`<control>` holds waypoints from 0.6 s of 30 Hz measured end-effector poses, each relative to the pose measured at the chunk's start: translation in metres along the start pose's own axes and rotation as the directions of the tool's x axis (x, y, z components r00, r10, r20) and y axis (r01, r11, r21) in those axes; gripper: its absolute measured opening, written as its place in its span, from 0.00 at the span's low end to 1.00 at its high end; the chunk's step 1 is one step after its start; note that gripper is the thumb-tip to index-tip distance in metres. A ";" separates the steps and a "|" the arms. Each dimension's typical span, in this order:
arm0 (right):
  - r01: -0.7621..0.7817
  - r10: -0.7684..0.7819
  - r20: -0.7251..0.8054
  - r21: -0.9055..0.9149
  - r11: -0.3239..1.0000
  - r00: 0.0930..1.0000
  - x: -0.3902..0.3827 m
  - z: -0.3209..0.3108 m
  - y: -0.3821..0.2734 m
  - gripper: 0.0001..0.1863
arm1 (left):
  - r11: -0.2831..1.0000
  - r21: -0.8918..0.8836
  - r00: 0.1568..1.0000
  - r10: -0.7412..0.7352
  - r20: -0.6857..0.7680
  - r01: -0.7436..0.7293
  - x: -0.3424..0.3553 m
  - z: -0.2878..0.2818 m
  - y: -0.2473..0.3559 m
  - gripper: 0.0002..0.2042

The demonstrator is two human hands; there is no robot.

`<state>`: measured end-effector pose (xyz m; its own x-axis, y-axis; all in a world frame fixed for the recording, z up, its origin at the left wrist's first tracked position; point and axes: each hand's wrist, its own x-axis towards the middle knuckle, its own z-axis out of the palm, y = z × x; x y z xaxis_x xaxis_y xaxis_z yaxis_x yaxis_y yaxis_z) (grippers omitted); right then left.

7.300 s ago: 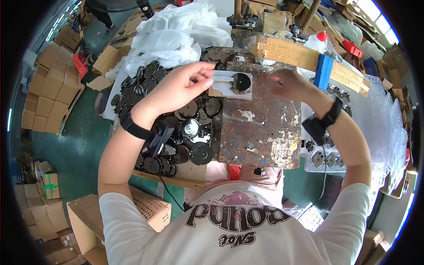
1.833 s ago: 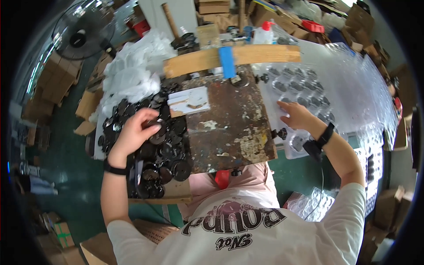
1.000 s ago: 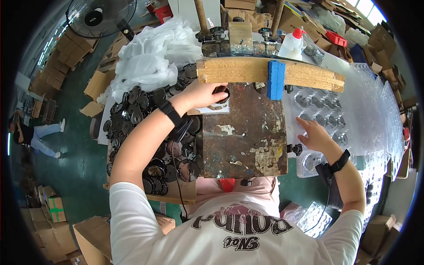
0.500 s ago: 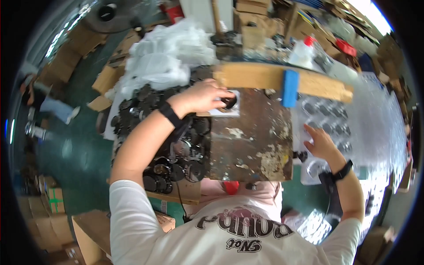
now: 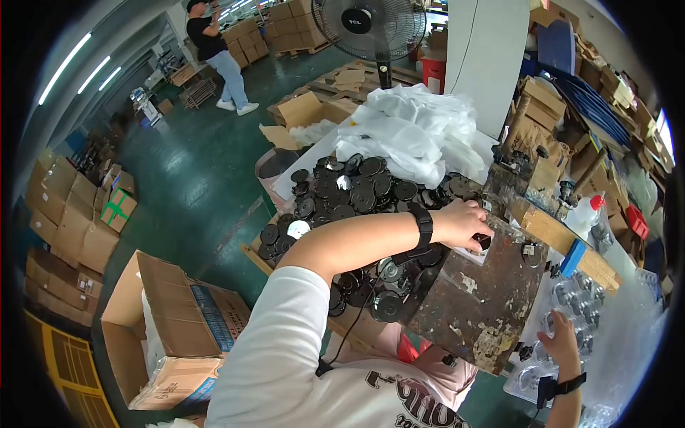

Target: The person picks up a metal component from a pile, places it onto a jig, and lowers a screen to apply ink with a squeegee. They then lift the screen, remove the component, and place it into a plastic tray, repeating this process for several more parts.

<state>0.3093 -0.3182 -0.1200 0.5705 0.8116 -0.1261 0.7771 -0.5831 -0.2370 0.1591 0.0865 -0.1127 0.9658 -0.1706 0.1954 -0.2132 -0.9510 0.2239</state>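
Here, the left grip (image 5: 462, 222) clamps a round, glossy black disc (image 5: 484, 242), the right grip (image 5: 561, 342) apart.

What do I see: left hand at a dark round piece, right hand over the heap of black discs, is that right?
Not quite: the head view shows the right hand at the clear tray, not the heap. The left hand is at a dark round piece.

disc (image 5: 483, 243) part-hidden by left grip (image 5: 460, 223), fan (image 5: 369, 30) cropped
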 end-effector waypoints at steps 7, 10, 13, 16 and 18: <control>-0.060 0.060 -0.010 0.029 0.998 0.998 0.000 0.009 -0.010 0.37 | 0.998 0.044 0.996 0.045 -0.076 -0.042 0.000 0.009 -0.007 0.22; -0.079 0.078 0.006 0.073 0.994 0.997 -0.001 0.007 -0.008 0.37 | 0.998 0.035 0.993 0.064 -0.096 -0.061 0.000 0.009 -0.007 0.23; -0.125 0.119 0.048 0.139 0.982 0.992 -0.003 0.003 -0.008 0.37 | 0.998 0.031 0.996 0.050 -0.069 -0.048 -0.001 0.006 -0.005 0.23; -0.073 0.083 -0.077 0.128 0.989 0.994 -0.007 -0.003 -0.011 0.39 | 0.999 0.027 1.000 0.026 -0.014 -0.026 -0.001 0.003 -0.003 0.23; -0.087 0.092 -0.068 0.082 0.993 0.993 -0.016 -0.010 -0.013 0.39 | 1.000 0.023 1.000 0.019 -0.010 -0.019 -0.002 0.002 -0.002 0.23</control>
<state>0.2925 -0.3237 -0.1052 0.6567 0.7498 -0.0813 0.7003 -0.6463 -0.3031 0.1582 0.0884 -0.1152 0.9601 -0.1860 0.2087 -0.2278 -0.9532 0.1987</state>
